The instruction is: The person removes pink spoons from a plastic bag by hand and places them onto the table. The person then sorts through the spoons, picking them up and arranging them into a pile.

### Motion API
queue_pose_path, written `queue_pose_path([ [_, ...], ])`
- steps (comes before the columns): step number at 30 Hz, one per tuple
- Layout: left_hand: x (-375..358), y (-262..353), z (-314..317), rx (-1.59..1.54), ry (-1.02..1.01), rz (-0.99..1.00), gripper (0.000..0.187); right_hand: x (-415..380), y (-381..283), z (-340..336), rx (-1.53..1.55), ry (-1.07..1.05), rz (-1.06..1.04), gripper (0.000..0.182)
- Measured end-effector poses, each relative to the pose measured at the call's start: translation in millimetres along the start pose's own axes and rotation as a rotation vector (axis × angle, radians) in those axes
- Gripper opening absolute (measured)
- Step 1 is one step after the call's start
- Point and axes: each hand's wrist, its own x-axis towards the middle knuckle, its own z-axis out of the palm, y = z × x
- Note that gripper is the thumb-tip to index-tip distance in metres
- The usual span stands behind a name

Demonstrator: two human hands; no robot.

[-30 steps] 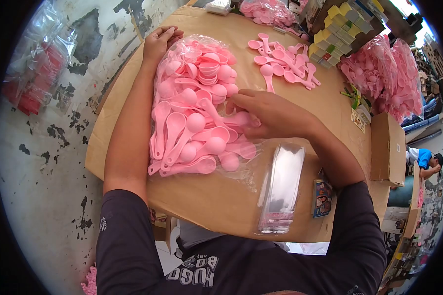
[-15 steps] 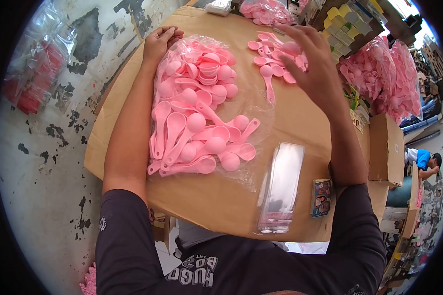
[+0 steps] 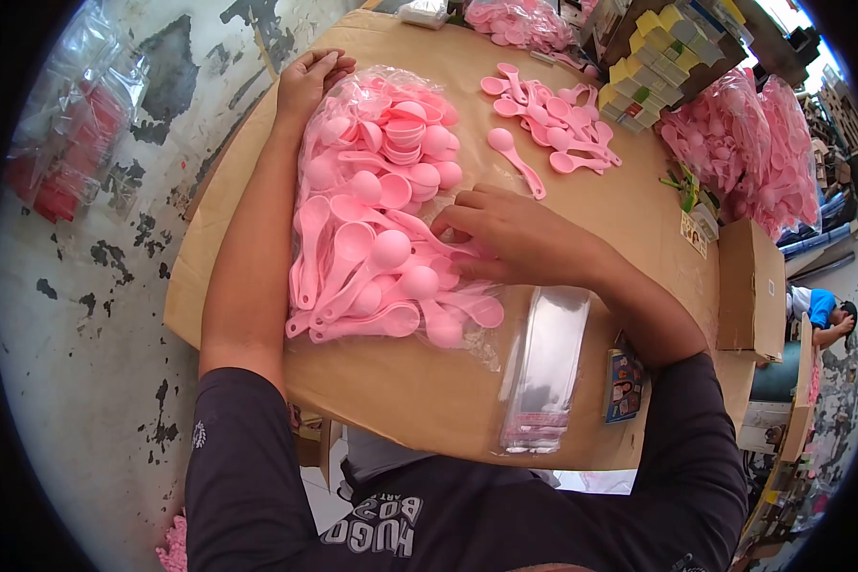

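Note:
A clear plastic bag (image 3: pixel 316 181) full of pink measuring spoons (image 3: pixel 351 243) lies on the brown-covered table, its mouth toward me and spoons spilling out. At the bag's far left corner, my left hand (image 3: pixel 312 81) is closed in a pinch on the plastic. My right hand (image 3: pixel 515 234) is down at the right side of the spilled spoons, fingers curled round some of them; the fingertips are partly hidden. Farther back is a loose pile of pink spoons (image 3: pixel 562 119), with a single spoon (image 3: pixel 515 162) lying apart on the near side.
Flat clear sleeves (image 3: pixel 543 372) lie at the near right, beside a stack of printed cards (image 3: pixel 623 384). A cardboard box (image 3: pixel 748 291) stands at the right edge, with small yellow boxes (image 3: pixel 643 76) and filled bags (image 3: pixel 744 153) behind. A person (image 3: pixel 820 310) sits far right.
My right hand has left the loose pile at the back and come down to the bagged spoons. Some spoons under it have shifted. More of the loose pile shows. My left hand stays put.

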Motion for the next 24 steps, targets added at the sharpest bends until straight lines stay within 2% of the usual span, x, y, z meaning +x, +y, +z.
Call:
queue_pose_path([
  [2, 1, -1, -1, -0.004, -0.003, 0.003, 0.028, -1, 2, 4, 0.081, -0.002, 0.029, 0.026],
  [3, 1, -2, -1, -0.004, -0.004, 0.004, 0.028, -1, 2, 2, 0.081, -0.001, 0.029, 0.026],
  [5, 2, -3, -2, -0.006, -0.004, 0.003, 0.028, 1, -2, -5, 0.121, -0.175, 0.135, 0.027],
  [9, 3, -6, -3, -0.036, -0.007, -0.001, 0.028, -3, 5, -4, 0.182, -0.125, 0.112, 0.024],
  [11, 3, -5, -3, -0.034, -0.012, 0.001, 0.028, -2, 3, -14, 0.298, -0.032, 0.155, 0.021],
  [15, 0, 0, 1, 0.002, -0.003, -0.002, 0.028, -4, 11, -33, 0.179, 0.098, 0.178, 0.017],
  [17, 0, -1, 0, -0.005, 0.006, -0.004, 0.028, -3, 12, -45, 0.211, 0.325, 0.183, 0.015],
  [18, 1, -2, 0, -0.005, 0.007, -0.003, 0.028, -5, 8, -54, 0.27, 0.36, 0.294, 0.016],
  [19, 1, -2, -1, -0.004, 0.001, 0.001, 0.028, -7, 15, -56, 0.269, 0.359, 0.294, 0.016],
  [21, 2, -4, -1, -0.004, -0.004, 0.005, 0.028, -9, 31, -60, -0.242, 0.684, 0.322, 0.022],
  [22, 2, -4, -1, -0.005, -0.001, 0.004, 0.028, -9, 31, -61, -0.617, 0.765, 0.324, 0.029],
  [24, 1, -2, 0, -0.006, 0.003, 0.005, 0.028, -6, 25, -58, -0.569, 0.768, 0.244, 0.032],
])
